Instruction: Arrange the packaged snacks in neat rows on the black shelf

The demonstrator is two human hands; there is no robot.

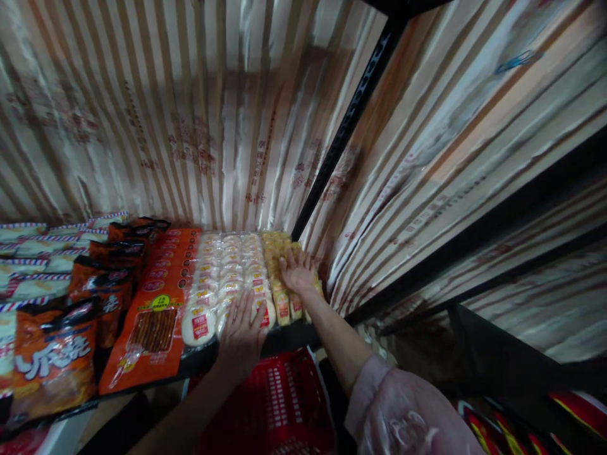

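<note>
Clear packets of round white cakes carry small red labels, row on row. The clear packets of pale yellow cakes show the same red tags. The flat orange-red foil packs bear a green-and-yellow badge and a window of brown sticks. The crinkled orange-and-black bags have bold white lettering. The white paper packets have red-and-blue striped borders. The beige-and-white striped plastic sheeting is printed in dull red. The red plastic basket has a lattice pattern. The thin cloth sleeve is pale pink.

Black post bounds yellow packets; open above
</note>
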